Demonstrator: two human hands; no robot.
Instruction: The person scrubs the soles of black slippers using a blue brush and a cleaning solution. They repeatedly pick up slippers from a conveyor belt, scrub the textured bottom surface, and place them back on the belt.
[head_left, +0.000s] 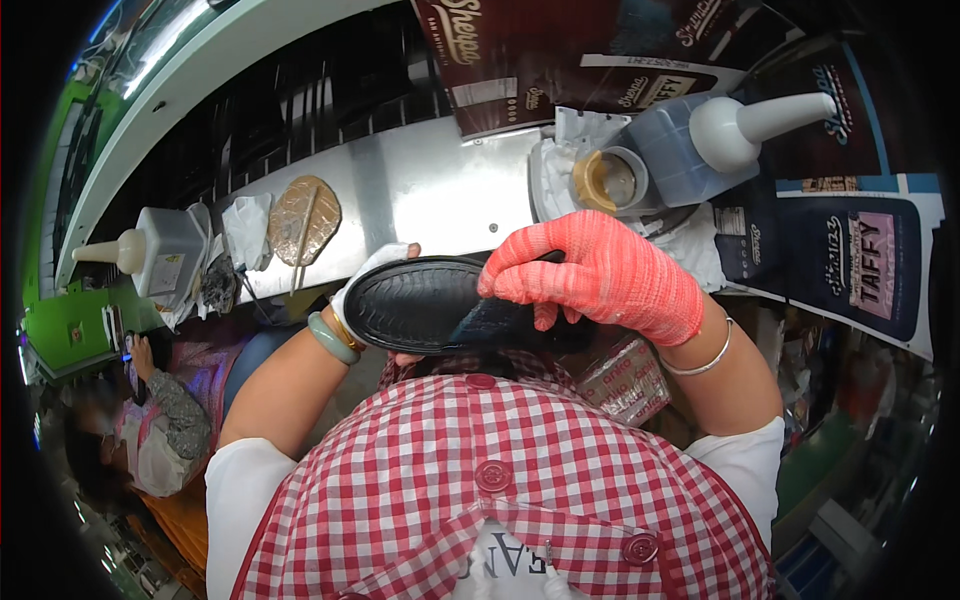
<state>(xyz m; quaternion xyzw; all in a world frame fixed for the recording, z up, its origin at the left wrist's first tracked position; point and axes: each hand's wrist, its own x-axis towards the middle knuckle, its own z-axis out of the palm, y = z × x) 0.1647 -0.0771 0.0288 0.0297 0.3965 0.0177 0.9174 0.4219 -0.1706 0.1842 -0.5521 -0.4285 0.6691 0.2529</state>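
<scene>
Dark brown boxes [560, 60] behind bench (white-labelled), navy cartons [860, 260] right

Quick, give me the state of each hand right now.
Left hand: closed on the toe end of the black ridged shoe sole.
Right hand, in a red knit glove: pressed over the sole's other end.

Shoe sole [425, 303] between hands; glue pot [610, 180] behind.
</scene>
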